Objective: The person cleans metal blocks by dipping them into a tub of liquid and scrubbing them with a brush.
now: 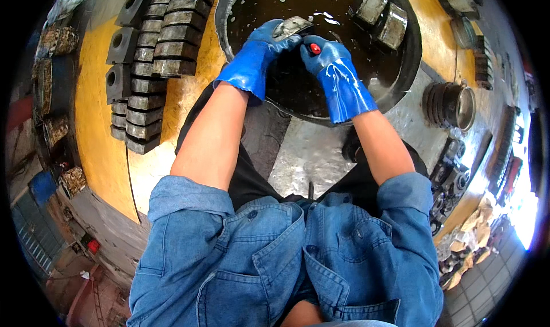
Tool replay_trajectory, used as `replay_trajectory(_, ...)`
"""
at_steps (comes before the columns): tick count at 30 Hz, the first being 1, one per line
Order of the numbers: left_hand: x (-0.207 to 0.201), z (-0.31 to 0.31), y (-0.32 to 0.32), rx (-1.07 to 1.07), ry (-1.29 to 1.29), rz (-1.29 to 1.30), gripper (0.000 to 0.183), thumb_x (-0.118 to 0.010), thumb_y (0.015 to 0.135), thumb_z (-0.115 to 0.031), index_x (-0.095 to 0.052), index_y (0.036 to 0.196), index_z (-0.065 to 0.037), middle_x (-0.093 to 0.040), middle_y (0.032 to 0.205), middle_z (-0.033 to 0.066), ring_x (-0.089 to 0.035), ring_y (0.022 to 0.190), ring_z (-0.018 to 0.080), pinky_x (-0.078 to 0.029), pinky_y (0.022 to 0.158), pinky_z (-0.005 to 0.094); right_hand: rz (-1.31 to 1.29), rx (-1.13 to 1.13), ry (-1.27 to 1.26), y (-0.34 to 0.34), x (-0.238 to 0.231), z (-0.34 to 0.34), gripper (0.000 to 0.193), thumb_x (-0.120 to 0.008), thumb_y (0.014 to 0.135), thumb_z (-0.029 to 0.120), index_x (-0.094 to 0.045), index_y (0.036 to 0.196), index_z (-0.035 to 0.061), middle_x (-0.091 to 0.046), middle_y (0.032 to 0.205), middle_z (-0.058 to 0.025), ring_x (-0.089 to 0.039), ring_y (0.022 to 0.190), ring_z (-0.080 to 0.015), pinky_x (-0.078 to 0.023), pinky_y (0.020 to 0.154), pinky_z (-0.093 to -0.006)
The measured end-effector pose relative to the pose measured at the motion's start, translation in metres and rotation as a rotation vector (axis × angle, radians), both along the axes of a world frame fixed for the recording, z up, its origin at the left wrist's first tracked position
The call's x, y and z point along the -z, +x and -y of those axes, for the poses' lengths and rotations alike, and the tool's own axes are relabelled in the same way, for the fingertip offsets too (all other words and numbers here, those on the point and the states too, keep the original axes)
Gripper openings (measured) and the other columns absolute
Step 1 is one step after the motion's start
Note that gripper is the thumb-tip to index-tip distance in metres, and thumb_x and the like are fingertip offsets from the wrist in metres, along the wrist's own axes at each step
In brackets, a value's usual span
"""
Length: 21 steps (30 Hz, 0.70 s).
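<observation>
My left hand (252, 53), in a blue rubber glove, grips a grey metal part (292, 27) over a wide black tub (413, 23) of dark liquid. Close beside it, my right hand (333, 69) wears a matching wet glove. Its fingers are closed around a red-handled tool (315, 48). Only the red handle end shows; the tool's working end is hidden, so its kind stays unclear. Two metal blocks (393, 26) sit at the tub's far right, partly in the liquid.
Curved metal blocks (183, 26) stand in rows at the left on a yellow board (103, 149). Beside them are several blocks with round holes (118, 83). Metal rings (458, 106) lie right of the tub, with smaller machine parts (450, 178) nearer me.
</observation>
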<state>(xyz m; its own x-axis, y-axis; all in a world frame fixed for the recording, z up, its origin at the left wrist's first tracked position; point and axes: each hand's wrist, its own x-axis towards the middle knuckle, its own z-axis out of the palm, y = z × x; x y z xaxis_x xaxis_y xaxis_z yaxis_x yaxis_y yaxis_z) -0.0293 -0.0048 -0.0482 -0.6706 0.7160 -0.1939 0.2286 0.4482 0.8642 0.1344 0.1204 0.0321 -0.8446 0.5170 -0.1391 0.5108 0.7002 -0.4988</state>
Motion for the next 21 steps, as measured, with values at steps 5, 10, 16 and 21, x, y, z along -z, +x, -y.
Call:
replay_trajectory(5, -0.036, -0.013, 0.023, 0.010, -0.116, 0.017, 0.074, -0.088, 0.085, -0.040, -0.061, 0.146, -0.007, -0.069, 0.137, 0.0161, -0.066, 0.127, 0.0280, -0.050, 0.110, 0.0399, 0.054, 0.322, -0.631, 0.002, 0.033, -0.025, 0.036, -0.074, 0.089, 0.034, -0.075, 0.110, 0.0046, -0.078, 0.088, -0.0125, -0.075, 0.082, -0.0231, -0.059, 0.076, -0.0372)
replay_trajectory(10, -0.022, 0.000, 0.016, -0.018, -0.001, 0.057, 0.077, -0.089, 0.083, -0.041, -0.061, 0.146, -0.008, -0.069, 0.138, 0.0160, -0.065, 0.130, 0.0281, -0.049, 0.110, 0.0398, 0.105, 0.282, -0.892, 0.001, 0.002, -0.018, 0.033, -0.073, 0.095, 0.038, -0.075, 0.112, 0.0093, -0.079, 0.089, -0.0088, -0.076, 0.083, -0.0213, -0.060, 0.076, -0.0379)
replay_trajectory(16, -0.048, -0.005, 0.029, 0.060, -0.091, -0.029, 0.076, -0.089, 0.082, -0.046, -0.061, 0.144, -0.010, -0.071, 0.133, 0.0187, -0.068, 0.124, 0.0328, -0.053, 0.106, 0.0430, 0.095, -0.032, -0.091, 0.010, -0.003, -0.016, 0.027, -0.072, 0.090, 0.036, -0.075, 0.104, 0.0128, -0.075, 0.096, -0.0191, -0.070, 0.090, -0.0435, -0.058, 0.080, -0.0488)
replay_trajectory(21, -0.049, 0.000, 0.052, -0.008, -0.003, -0.193, 0.071, -0.088, 0.083, -0.045, -0.064, 0.137, -0.006, -0.071, 0.127, 0.0231, -0.068, 0.119, 0.0416, -0.053, 0.104, 0.0476, 0.262, -0.101, 0.086, 0.019, -0.032, -0.024, 0.027, -0.066, 0.093, 0.040, -0.074, 0.101, 0.0153, -0.075, 0.096, -0.0170, -0.071, 0.091, -0.0424, -0.057, 0.082, -0.0523)
